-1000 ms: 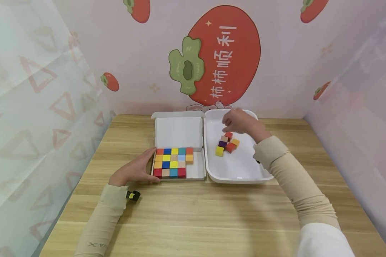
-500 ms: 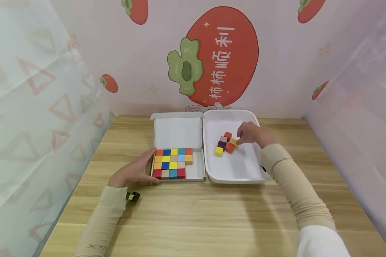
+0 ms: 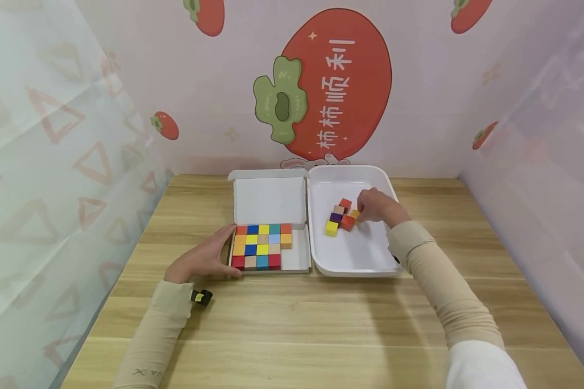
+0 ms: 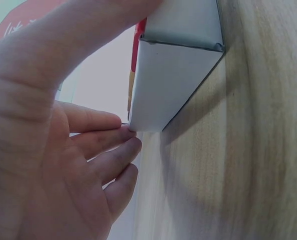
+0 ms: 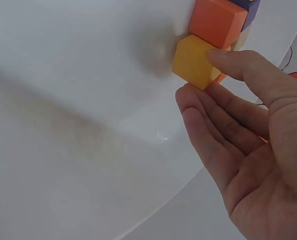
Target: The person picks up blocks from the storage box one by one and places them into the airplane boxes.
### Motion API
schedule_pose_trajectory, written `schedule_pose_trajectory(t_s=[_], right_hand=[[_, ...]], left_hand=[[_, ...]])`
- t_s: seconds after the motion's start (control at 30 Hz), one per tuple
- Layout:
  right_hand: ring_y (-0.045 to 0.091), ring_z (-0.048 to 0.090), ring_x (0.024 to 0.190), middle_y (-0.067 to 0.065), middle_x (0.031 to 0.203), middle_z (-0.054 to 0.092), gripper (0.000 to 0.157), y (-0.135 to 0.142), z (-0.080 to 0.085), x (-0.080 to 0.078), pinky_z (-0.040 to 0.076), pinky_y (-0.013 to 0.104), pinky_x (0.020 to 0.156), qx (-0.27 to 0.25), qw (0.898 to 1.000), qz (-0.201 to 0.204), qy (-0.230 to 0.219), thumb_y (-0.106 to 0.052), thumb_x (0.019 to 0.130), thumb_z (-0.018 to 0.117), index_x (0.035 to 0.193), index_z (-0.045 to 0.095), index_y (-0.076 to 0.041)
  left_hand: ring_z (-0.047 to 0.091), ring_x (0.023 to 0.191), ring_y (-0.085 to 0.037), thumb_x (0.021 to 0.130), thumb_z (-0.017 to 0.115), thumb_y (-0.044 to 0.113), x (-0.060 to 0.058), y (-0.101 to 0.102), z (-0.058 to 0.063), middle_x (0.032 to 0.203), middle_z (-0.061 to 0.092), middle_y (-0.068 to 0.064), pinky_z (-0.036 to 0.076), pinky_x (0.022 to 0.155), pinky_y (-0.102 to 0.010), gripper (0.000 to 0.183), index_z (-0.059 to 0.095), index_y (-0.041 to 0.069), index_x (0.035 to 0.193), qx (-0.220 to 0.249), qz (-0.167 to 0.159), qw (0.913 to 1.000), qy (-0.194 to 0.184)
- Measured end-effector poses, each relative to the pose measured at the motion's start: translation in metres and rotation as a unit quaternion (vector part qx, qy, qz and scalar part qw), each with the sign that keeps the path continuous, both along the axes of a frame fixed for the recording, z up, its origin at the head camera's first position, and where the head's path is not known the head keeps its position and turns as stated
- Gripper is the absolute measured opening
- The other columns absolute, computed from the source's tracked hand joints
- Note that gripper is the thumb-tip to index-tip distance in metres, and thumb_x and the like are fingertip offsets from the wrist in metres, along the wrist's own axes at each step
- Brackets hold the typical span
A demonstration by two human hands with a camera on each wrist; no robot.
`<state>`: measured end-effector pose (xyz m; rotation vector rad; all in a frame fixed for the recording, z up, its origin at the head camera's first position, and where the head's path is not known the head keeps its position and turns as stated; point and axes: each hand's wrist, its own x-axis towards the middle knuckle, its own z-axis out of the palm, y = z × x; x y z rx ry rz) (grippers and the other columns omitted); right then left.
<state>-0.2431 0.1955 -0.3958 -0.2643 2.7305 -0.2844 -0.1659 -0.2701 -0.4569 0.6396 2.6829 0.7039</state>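
My right hand point(image 3: 377, 206) is inside the white tray point(image 3: 355, 256). Its thumb and fingers pinch a yellow-orange cube point(image 5: 191, 60), which touches an orange-red cube point(image 5: 217, 21) in the right wrist view. Beside these in the tray lie a yellow cube point(image 3: 331, 228), a dark purple cube point(image 3: 336, 218), a tan cube point(image 3: 338, 209) and a red cube point(image 3: 345, 203). My left hand point(image 3: 203, 256) rests against the left side of a white cardboard box point(image 3: 297, 259), its fairly straight fingers point(image 4: 106, 137) touching a corner. Rows of coloured cubes point(image 3: 258, 246) fill most of the box.
The box's lid point(image 3: 270, 201) stands open toward the back wall, and the box's right strip shows bare bottom. Tray and box sit side by side on a wooden table point(image 3: 292, 324). A small black device point(image 3: 201, 297) is at my left wrist. Printed cloth surrounds the table.
My right hand has come down and toward me in the tray, from above the far cubes to the yellow-orange cube, which it now pinches. The left hand and box have stayed put.
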Motion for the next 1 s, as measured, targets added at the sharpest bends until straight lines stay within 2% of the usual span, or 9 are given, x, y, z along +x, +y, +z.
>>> schedule_pose_trajectory(t_s=[0.1, 0.27, 0.4, 0.57, 0.73, 1.0], right_hand=[[0.024, 0.057, 0.086, 0.006, 0.091, 0.064, 0.020, 0.000, 0.007, 0.002, 0.055, 0.034, 0.077, 0.007, 1.000, 0.009, 0.007, -0.024, 0.082, 0.078, 0.094, 0.068, -0.012], [0.021, 0.060, 0.081, 0.003, 0.089, 0.067, 0.017, -0.004, 0.028, 0.012, 0.059, 0.034, 0.078, -0.015, 0.999, 0.028, 0.029, -0.023, 0.080, 0.079, 0.093, 0.071, -0.015], [0.020, 0.060, 0.079, 0.001, 0.089, 0.068, 0.019, -0.014, 0.048, 0.026, 0.060, 0.030, 0.077, -0.041, 0.996, 0.061, 0.050, -0.021, 0.078, 0.081, 0.095, 0.072, -0.015], [0.018, 0.059, 0.078, 0.000, 0.088, 0.068, 0.025, -0.032, 0.066, 0.046, 0.057, 0.026, 0.073, -0.073, 0.990, 0.112, 0.052, -0.021, 0.077, 0.083, 0.098, 0.072, -0.014], [0.016, 0.058, 0.077, -0.003, 0.086, 0.068, 0.023, -0.052, 0.072, 0.062, 0.054, 0.024, 0.071, -0.091, 0.983, 0.151, 0.052, -0.022, 0.077, 0.082, 0.098, 0.072, -0.015], [0.011, 0.062, 0.079, -0.006, 0.089, 0.070, 0.024, -0.092, 0.068, 0.075, 0.057, 0.022, 0.076, -0.109, 0.971, 0.204, 0.065, -0.025, 0.078, 0.082, 0.099, 0.073, -0.018]], left_hand=[[0.022, 0.148, -0.030, 0.060, 0.081, 0.066, 0.001, 0.001, 0.000, 0.163, 0.014, -0.005, 0.030, 0.117, -0.056, 0.131, 0.007, 0.018, 0.157, 0.002, 0.001, 1.0000, -0.002], [0.022, 0.148, -0.031, 0.061, 0.081, 0.065, 0.001, 0.000, 0.002, 0.163, 0.013, -0.006, 0.030, 0.117, -0.056, 0.130, 0.006, 0.018, 0.157, 0.003, 0.001, 1.0000, -0.005], [0.022, 0.147, -0.031, 0.061, 0.081, 0.065, 0.001, 0.001, 0.002, 0.163, 0.014, -0.006, 0.030, 0.117, -0.056, 0.130, 0.006, 0.018, 0.157, 0.003, 0.003, 1.0000, -0.006], [0.023, 0.147, -0.031, 0.061, 0.082, 0.064, 0.001, 0.001, 0.002, 0.163, 0.014, -0.006, 0.030, 0.117, -0.056, 0.130, 0.006, 0.019, 0.157, 0.003, 0.006, 0.9999, -0.009], [0.023, 0.147, -0.031, 0.061, 0.082, 0.064, 0.002, 0.002, 0.002, 0.163, 0.015, -0.006, 0.029, 0.117, -0.056, 0.130, 0.006, 0.019, 0.157, 0.001, 0.006, 0.9999, -0.009], [0.024, 0.147, -0.031, 0.061, 0.082, 0.064, 0.001, 0.001, 0.002, 0.163, 0.015, -0.007, 0.029, 0.117, -0.056, 0.130, 0.006, 0.018, 0.157, 0.000, 0.003, 1.0000, -0.002]])
